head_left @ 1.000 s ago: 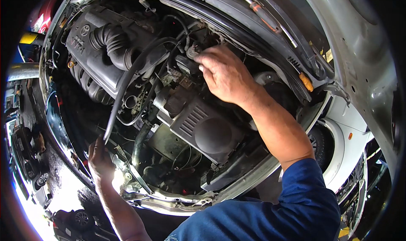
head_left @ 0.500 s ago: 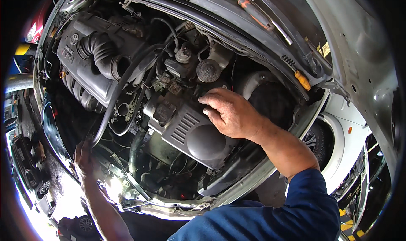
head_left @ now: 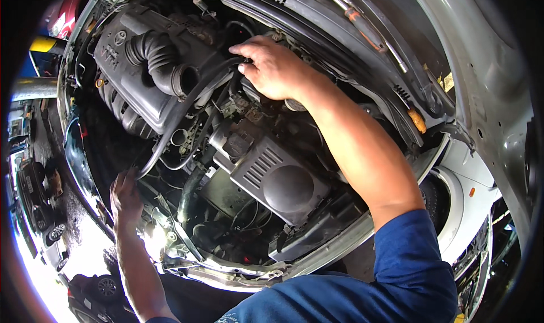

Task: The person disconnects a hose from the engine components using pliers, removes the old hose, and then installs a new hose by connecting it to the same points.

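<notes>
A long black rubber hose (head_left: pixel 179 114) curves across the engine bay, over the front edge of the dark engine cover (head_left: pixel 133 68). My left hand (head_left: pixel 126 197) is at its lower end by the front of the car, fingers curled round it in dim light. At the upper end, my right hand (head_left: pixel 269 68) has thumb and forefinger on either side of the hose, gripping it. A ribbed air intake duct (head_left: pixel 156 59) lies on the engine cover with its round mouth uncovered. Below my right forearm sits the black air filter box (head_left: pixel 258 170) with a slotted top.
A ratchet with an orange-and-grey handle (head_left: pixel 365 31) lies on the cowl at the far right. Nearby is a yellow-handled tool (head_left: pixel 416 120). The raised hood (head_left: pixel 481 51) borders the right side. Along the front runs the body's metal edge (head_left: pixel 226 280).
My right hand has moved from above the air filter box up and left to the hose's upper end. My left hand stays at the lower end. The whole view has shifted slightly.
</notes>
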Tool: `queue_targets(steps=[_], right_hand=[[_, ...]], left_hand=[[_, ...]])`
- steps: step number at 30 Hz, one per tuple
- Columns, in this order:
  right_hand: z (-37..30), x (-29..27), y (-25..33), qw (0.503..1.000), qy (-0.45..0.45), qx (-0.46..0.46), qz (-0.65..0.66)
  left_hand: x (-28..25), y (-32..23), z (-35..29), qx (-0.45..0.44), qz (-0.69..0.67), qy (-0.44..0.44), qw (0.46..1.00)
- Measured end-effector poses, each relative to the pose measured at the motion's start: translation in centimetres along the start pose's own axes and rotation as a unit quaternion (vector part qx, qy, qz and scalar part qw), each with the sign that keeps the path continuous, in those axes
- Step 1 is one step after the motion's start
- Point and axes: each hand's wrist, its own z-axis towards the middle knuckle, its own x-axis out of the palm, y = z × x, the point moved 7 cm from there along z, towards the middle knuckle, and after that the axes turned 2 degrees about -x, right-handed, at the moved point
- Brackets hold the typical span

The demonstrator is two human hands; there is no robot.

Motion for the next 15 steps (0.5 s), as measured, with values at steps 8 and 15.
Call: queue_targets(steps=[8,15], right_hand=[[3.7,2.8,-0.7,0.982,0.179,0.042,0.038],[4.9,2.8,0.7,0.974,0.222,0.038,-0.003]], left_hand=[[-0.3,1.2,1.8,-0.078,-0.052,-0.018,0.995],[-0.6,-4.7,4.9,-0.014,-0.263,-0.072,0.962]])
